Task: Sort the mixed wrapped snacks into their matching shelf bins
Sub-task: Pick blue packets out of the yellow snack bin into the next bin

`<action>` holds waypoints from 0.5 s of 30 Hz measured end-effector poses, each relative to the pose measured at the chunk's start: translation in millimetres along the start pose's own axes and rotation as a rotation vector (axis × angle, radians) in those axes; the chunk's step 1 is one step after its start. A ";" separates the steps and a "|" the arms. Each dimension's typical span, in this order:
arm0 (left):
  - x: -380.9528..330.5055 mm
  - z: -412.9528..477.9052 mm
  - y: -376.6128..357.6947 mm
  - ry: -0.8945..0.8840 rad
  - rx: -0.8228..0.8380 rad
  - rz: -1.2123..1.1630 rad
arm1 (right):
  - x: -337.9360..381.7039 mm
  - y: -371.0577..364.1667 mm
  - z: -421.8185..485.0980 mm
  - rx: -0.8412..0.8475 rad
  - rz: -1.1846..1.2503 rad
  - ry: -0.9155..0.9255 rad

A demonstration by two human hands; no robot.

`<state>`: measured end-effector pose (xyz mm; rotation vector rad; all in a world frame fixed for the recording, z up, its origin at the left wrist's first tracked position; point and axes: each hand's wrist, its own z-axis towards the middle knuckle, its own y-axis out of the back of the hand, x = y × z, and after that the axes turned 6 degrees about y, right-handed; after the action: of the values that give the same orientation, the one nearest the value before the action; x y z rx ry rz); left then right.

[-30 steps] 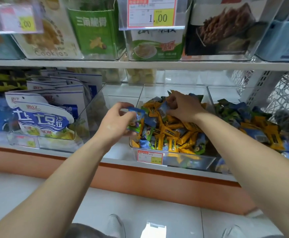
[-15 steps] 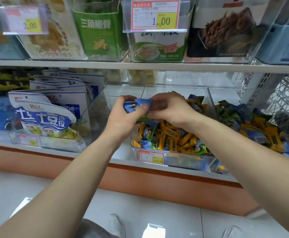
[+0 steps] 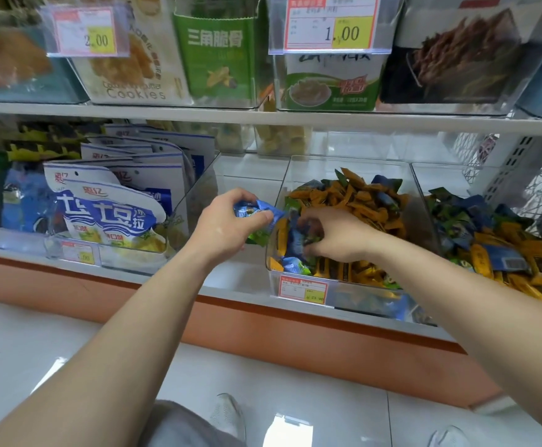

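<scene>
At centre frame the left hand (image 3: 227, 225) hovers over the gap beside the middle clear bin (image 3: 347, 162), its fingers and thumb clenched around a small bunch of blue wrapped snacks (image 3: 258, 209), with a green wrapper (image 3: 258, 237) poking out below. Just right of it, the right hand (image 3: 337, 235) is inside that bin, fingers curled down into the pile of orange, blue and green wrapped snacks (image 3: 360, 201). The fingertips are blurred, so I cannot tell whether they have hold of one.

The bin's front tag (image 3: 303, 290) reads "23.90". A second clear bin (image 3: 489, 243) at right holds the same mix. On the upper shelf, price tags read "2.00" (image 3: 86, 30) and "1.00" (image 3: 331, 25), a green box (image 3: 215, 53) says "三角脆骨", and a pale box (image 3: 134, 79) says "Cookies". White-and-blue pouches (image 3: 108, 214) stand at left.
</scene>
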<state>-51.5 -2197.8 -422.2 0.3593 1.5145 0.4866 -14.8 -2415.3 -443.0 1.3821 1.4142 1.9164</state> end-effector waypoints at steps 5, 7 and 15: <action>5.9 0.1 5.0 -0.042 0.056 0.053 | 14.4 0.3 -9.7 0.128 0.022 0.091; 5.7 -1.8 4.7 -0.056 0.075 0.058 | 22.1 -5.9 -11.8 0.195 -0.041 0.080; 2.6 -6.9 2.2 -0.082 0.087 0.062 | 21.4 -8.6 -19.3 0.163 0.053 0.081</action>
<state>-58.6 -2195.1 -423.5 0.4903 1.4513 0.4503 -42.9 -2405.1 -440.4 1.4426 1.6192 1.9472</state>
